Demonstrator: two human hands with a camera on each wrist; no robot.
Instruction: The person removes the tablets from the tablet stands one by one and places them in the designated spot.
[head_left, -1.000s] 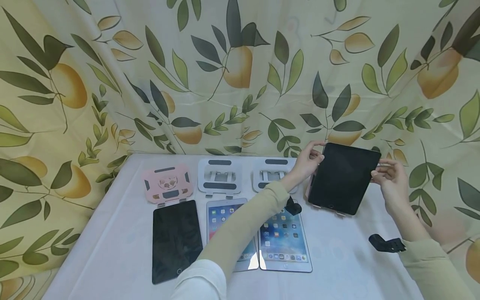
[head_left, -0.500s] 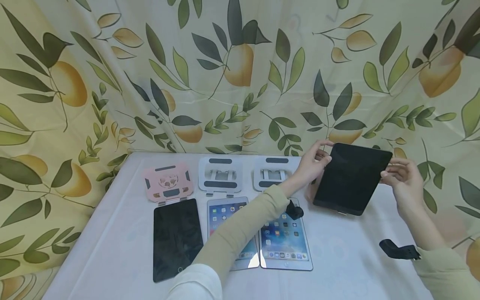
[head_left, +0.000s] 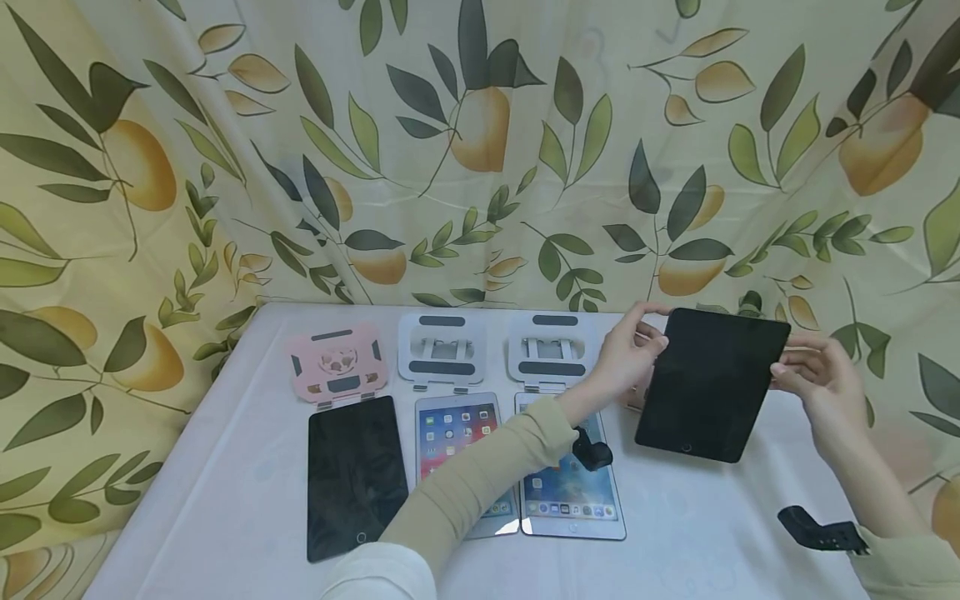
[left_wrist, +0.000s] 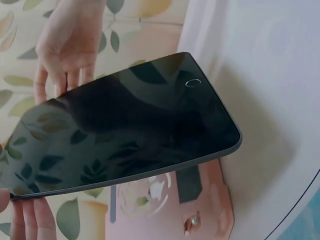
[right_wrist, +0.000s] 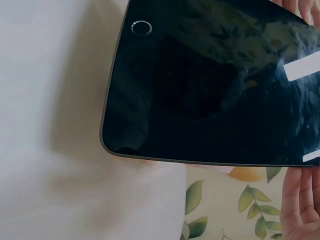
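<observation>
A black tablet (head_left: 712, 383) with a dark screen is held tilted above the right part of the table. My left hand (head_left: 628, 354) pinches its left edge near the upper corner, and its fingers (left_wrist: 31, 220) show under the edge in the left wrist view. On the opposite edge, my right hand (head_left: 825, 387) grips the tablet, thumb in front and fingers behind. A pink tablet stand (left_wrist: 167, 210) lies below and behind the tablet, mostly hidden by it in the head view. The home button (right_wrist: 141, 27) end points toward me.
Left of the hands stand a pink stand (head_left: 339, 362) and two white stands (head_left: 442, 348). Before them lie another black tablet (head_left: 356, 479) and two white tablets (head_left: 573, 492) with lit screens, partly under my left sleeve (head_left: 480, 454). A patterned curtain (head_left: 480, 208) hangs behind the table.
Both hands have moved the black tablet to the right and then lower, toward me. It has shifted away from the pink stand behind it. The other tablets and stands have stayed put.
</observation>
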